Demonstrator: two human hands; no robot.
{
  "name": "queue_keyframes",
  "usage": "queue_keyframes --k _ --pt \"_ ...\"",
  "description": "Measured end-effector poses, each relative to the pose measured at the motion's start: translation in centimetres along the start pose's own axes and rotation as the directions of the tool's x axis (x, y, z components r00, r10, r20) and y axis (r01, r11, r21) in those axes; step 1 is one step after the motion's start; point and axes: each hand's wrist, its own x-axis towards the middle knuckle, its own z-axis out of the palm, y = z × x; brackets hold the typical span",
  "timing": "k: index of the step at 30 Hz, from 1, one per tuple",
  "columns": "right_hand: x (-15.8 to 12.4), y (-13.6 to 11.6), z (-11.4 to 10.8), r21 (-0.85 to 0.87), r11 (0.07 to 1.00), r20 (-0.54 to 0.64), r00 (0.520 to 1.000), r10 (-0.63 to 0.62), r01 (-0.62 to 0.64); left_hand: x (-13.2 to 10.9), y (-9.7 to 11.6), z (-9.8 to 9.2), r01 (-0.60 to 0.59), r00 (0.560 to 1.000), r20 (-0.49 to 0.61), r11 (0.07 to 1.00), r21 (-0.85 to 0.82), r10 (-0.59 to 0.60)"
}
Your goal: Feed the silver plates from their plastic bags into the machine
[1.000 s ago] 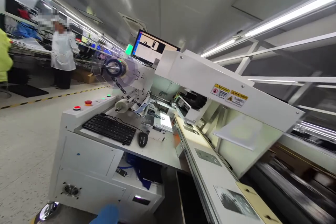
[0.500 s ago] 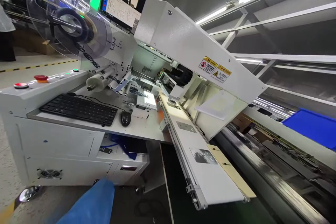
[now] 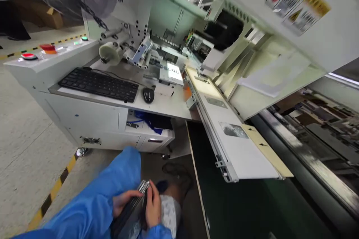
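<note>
Your left hand [image 3: 126, 199] and your right hand [image 3: 153, 209], both coming out of blue sleeves, are low in front of you. Each is curled closed on the same stack of thin dark flat pieces [image 3: 131, 209], the left from one side and the right from the other, with the pale top edges showing just above your fingers. You can't count the pieces from this view. A speckled grey cloth [image 3: 169, 214] lies just beside your right hand.

Ahead of you stands a white machine cabinet [image 3: 92, 119], and its one open compartment [image 3: 148, 125] under the desk holds crumpled blue material [image 3: 150, 119] and a small dark tag [image 3: 131, 124]. On the desk are one black keyboard [image 3: 98, 85] and one black mouse [image 3: 148, 95]. The console beside them carries two red buttons [image 3: 28, 56], and one cream roll [image 3: 110, 53] sits on a spindle above the desk. To your right runs a long white machine bed [image 3: 232, 145], under a white hood with two yellow-topped warning labels [image 3: 297, 7].
</note>
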Motion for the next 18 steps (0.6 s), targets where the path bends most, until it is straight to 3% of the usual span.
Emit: queue_keyframes --k 4,8,12,18 --pt "-2.9 1.8 1.3 0.091 0.953 -0.024 0.957 0.291 -0.288 -1.9 0.3 -0.8 -0.016 0.999 -0.051 0.999 -0.044 0.014" --pt "-3.0 0.5 1.6 0.141 0.878 0.06 0.889 0.454 -0.458 -3.9 0.4 -0.5 -0.005 0.995 -0.099 1.0 -0.028 0.003" --pt "-2.5 -1.2 1.7 0.148 0.82 0.094 0.833 0.545 -0.553 -4.8 0.0 -0.2 0.017 0.986 -0.165 0.999 0.043 -0.009" --pt "-2.2 -1.1 0.7 0.138 0.784 0.059 0.795 0.603 -0.605 -4.3 -0.2 0.5 0.112 0.952 -0.303 0.975 0.191 -0.05"
